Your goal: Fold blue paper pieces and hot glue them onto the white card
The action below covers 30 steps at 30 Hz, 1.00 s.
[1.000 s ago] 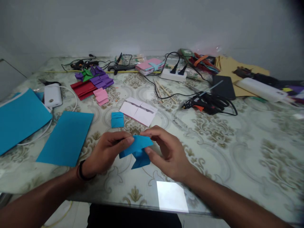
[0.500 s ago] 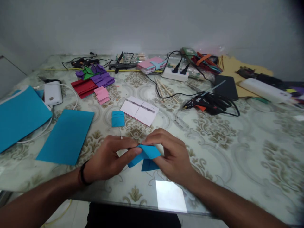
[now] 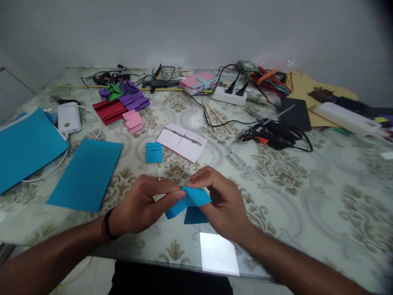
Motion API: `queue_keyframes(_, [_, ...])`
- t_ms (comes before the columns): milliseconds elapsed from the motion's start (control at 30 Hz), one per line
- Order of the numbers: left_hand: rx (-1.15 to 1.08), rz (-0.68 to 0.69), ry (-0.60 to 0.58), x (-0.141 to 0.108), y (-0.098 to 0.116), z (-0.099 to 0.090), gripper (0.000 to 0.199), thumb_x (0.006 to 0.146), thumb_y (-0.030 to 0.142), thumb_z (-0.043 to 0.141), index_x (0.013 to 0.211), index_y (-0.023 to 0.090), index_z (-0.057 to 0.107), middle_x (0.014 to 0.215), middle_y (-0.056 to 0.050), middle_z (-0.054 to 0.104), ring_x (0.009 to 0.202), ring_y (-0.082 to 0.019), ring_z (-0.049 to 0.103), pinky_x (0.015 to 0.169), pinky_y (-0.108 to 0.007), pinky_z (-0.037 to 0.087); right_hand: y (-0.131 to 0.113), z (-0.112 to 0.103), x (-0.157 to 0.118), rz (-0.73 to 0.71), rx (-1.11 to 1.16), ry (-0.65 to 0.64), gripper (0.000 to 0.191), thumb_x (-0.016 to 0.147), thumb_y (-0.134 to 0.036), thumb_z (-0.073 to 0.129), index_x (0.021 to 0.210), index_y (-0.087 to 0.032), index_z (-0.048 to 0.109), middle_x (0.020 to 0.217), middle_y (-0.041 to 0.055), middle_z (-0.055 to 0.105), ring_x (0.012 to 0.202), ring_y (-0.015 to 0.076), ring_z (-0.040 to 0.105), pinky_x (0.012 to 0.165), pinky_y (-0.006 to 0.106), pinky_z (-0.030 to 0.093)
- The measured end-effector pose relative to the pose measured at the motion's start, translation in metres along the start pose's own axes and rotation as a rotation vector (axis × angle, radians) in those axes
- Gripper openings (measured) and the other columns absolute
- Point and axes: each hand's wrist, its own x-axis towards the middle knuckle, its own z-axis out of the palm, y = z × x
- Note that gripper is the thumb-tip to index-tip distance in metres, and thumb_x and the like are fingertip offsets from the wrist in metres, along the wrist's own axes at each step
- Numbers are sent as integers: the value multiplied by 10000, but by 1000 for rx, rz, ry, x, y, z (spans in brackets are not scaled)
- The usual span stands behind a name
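Note:
A small piece of blue paper [image 3: 196, 197], creased and bent along its middle, is held just above the table between both hands. My left hand [image 3: 150, 201] pinches its left end between thumb and index finger. On the other side my right hand [image 3: 219, 200] grips it, thumb beneath and index finger on the top edge. Below the paper a darker blue flap or reflection shows; I cannot tell which. A small folded blue square [image 3: 154, 153] lies beyond my left hand, beside a folded white paper [image 3: 181, 142] with grey strips.
Blue sheets [image 3: 87, 174] and a white power bank [image 3: 69, 118] lie to the left. Folded red [image 3: 109, 112], purple and pink papers are behind. A glue gun [image 3: 260, 135] with its coiled cable rests at right, near a white power strip [image 3: 229, 95].
The paper's right part has tilted slightly within my fingers. Both hands keep their hold, and the whole view has shifted a little.

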Motion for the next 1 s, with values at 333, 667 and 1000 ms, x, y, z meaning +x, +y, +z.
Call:
queue_keyframes(333, [47,-234,67,4,-3,-4,388,992,305,572,637,150,572,582,47,438,561,-83,372,517,-235,301,3,-9,3,214,94,-70,213,950,-185,550,1099,-243,691,954,31,714,840,177,672,702,302,529])
queue_keyframes(667, [-22,-383,-36,6,-14,-2,250,929,369,665,803,154,677,677,40,517,622,-95,422,548,-225,303,11,1,8,444,128,4,111,861,-293,731,905,-201,689,780,10,710,705,150,660,650,272,540])
queue_keyframes(1000, [80,-372,-58,7,-13,-6,252,939,337,644,765,156,660,676,46,542,638,-96,462,571,-224,327,13,-2,8,505,78,-75,177,862,-360,732,906,-188,727,779,19,720,680,155,638,629,284,506])
